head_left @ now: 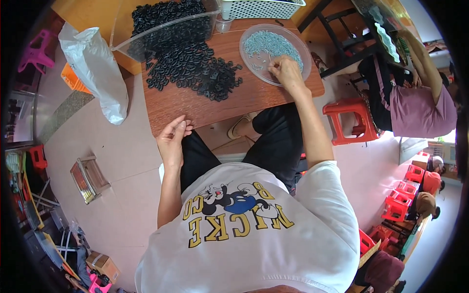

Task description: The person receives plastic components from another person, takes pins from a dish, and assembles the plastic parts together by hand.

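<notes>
My right hand (288,73) reaches over a round clear plastic tray (307,68), fingertips pinched together at its near side. Small silvery-blue screws (273,44) fill much of the tray, with a few loose ones near my fingers. Whatever sits in that pinch is too small to make out. Close to the table's front left edge is my left hand (173,136), thumb and fingers drawn together; anything inside is hidden. Small black plastic parts (190,68) lie heaped on the brown table (254,100), spilling from a tipped clear bin (117,41).
A white perforated basket (264,10) and a small clear cup (223,25) stand at the back. Left of the table are a white sack (100,68) and an orange crate (73,78). On the right, a person in a purple top (422,110) sits beside a red stool (349,119).
</notes>
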A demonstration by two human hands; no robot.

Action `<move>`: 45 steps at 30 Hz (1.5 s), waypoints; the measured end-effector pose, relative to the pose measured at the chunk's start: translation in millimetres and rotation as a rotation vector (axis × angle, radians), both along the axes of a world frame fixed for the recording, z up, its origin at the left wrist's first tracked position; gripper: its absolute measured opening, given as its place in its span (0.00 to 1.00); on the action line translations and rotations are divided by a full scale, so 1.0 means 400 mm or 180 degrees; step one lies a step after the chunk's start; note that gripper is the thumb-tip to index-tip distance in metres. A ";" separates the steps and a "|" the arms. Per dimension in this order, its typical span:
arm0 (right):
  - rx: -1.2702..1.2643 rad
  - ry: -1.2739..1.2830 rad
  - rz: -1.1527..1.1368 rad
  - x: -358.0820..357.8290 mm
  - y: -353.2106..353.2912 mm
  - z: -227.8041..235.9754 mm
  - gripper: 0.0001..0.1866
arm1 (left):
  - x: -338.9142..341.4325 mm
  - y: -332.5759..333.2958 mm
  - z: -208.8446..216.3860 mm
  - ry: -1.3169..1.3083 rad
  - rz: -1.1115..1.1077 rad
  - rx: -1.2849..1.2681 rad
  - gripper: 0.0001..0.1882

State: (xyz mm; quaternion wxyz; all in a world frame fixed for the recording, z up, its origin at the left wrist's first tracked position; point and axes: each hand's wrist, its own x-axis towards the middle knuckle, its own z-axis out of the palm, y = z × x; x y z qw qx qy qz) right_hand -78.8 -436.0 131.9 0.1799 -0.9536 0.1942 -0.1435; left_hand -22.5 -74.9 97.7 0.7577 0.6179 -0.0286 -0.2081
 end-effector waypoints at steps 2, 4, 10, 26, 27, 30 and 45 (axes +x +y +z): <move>-0.0028 -0.0086 0.0037 0.003 -0.005 -0.014 0.08 | -0.011 -0.016 0.011 -0.0062 -0.0062 0.0038 0.11; -0.0054 -0.0182 0.0076 0.014 -0.019 -0.026 0.08 | -0.017 -0.027 0.011 -0.0068 -0.0115 0.0032 0.11; -0.0853 -0.0579 0.0420 0.044 -0.049 -0.032 0.05 | -0.021 -0.034 0.014 -0.0102 -0.0197 0.0113 0.11; -0.0261 -0.0082 0.0368 0.064 -0.043 -0.008 0.07 | -0.024 -0.031 0.002 -0.0132 -0.0228 0.0137 0.11; -0.0378 -0.0079 0.0360 0.073 -0.039 -0.008 0.07 | -0.025 -0.029 0.001 -0.0132 -0.0224 0.0138 0.11; -0.0461 0.0081 0.0340 0.089 -0.029 -0.003 0.07 | -0.028 -0.024 -0.002 -0.0140 -0.0204 0.0134 0.11; 0.0966 -0.0552 0.0469 0.040 0.089 0.071 0.07 | -0.036 -0.075 0.053 -0.0175 -0.0376 0.0043 0.10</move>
